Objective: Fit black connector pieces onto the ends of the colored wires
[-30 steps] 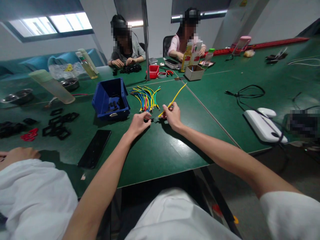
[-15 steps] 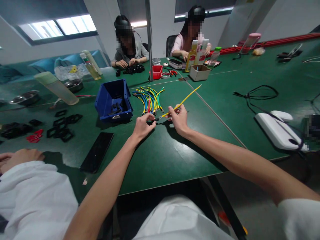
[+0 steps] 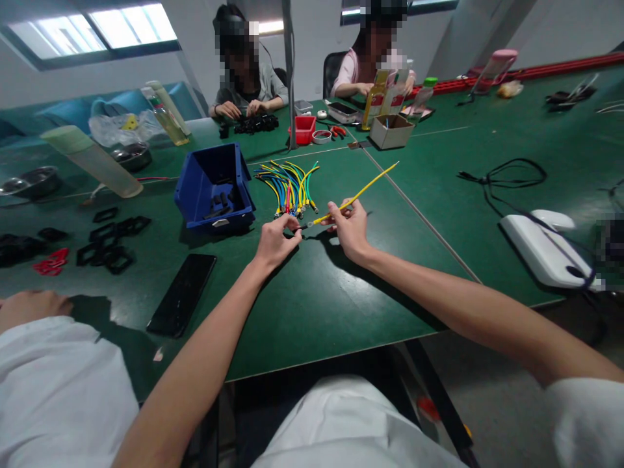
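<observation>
My right hand (image 3: 351,229) pinches a yellow wire (image 3: 374,179) near its lower end, where a ring terminal (image 3: 311,223) shows. The wire's free end points up and to the right. Between the fingertips of my left hand (image 3: 279,240) is a small black sleeve (image 3: 305,226), close to the ring terminal; whether the two touch I cannot tell. Just beyond my hands lies a fanned bundle of coloured wires (image 3: 287,182), yellow, blue, green and red, with terminals toward me. A blue bin (image 3: 214,224) to the left holds several short black sleeves (image 3: 221,203).
A black phone (image 3: 182,296) and several black frames (image 3: 110,237) lie to the left, near another person's sleeve (image 3: 58,383). A white device (image 3: 541,250) with a black cable (image 3: 507,172) is at right. Two people sit across the table, behind a metal pole (image 3: 289,78) and a small carton (image 3: 390,132).
The camera view has shifted slightly. Both hands keep their holds on the yellow wire and the black sleeve, with barely any movement between them.
</observation>
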The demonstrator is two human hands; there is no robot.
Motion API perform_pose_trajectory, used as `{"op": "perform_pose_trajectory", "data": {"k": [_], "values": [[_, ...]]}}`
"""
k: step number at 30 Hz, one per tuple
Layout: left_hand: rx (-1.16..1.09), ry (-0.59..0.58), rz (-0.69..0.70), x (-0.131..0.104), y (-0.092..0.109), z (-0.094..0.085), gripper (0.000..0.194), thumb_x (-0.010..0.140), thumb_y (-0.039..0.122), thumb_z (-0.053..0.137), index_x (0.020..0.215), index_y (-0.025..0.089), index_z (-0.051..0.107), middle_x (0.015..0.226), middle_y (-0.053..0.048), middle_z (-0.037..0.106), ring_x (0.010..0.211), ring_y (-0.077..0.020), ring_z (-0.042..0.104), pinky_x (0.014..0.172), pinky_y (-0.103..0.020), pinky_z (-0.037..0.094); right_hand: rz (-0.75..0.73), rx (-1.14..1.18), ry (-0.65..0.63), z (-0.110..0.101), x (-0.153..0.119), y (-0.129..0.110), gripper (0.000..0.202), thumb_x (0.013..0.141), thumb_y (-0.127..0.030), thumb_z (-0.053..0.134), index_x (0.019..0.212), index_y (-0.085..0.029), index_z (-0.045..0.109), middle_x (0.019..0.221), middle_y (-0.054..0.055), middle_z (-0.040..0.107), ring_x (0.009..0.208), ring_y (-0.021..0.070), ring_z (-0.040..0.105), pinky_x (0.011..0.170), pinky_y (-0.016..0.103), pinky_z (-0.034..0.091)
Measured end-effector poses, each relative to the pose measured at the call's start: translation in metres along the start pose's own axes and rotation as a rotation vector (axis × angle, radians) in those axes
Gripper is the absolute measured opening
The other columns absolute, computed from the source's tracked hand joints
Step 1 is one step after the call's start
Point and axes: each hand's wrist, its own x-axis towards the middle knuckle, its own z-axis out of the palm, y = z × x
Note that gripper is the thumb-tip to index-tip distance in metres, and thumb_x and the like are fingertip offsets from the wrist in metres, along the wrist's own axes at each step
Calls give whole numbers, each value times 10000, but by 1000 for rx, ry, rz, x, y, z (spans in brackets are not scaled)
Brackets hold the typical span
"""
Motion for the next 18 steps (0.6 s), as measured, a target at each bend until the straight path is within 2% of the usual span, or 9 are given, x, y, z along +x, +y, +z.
{"op": "perform_pose_trajectory", "data": {"k": [18], "values": [[19,48,20,-2,5,-3,39,757,181,640,796,179,637,804,-17,710,750,-157,666,781,-293,530,20,62,-30,-7,-4,-3,466,744,-534,675,909,-243,351,711,-64,550,596,148,681,422,196,485]]}}
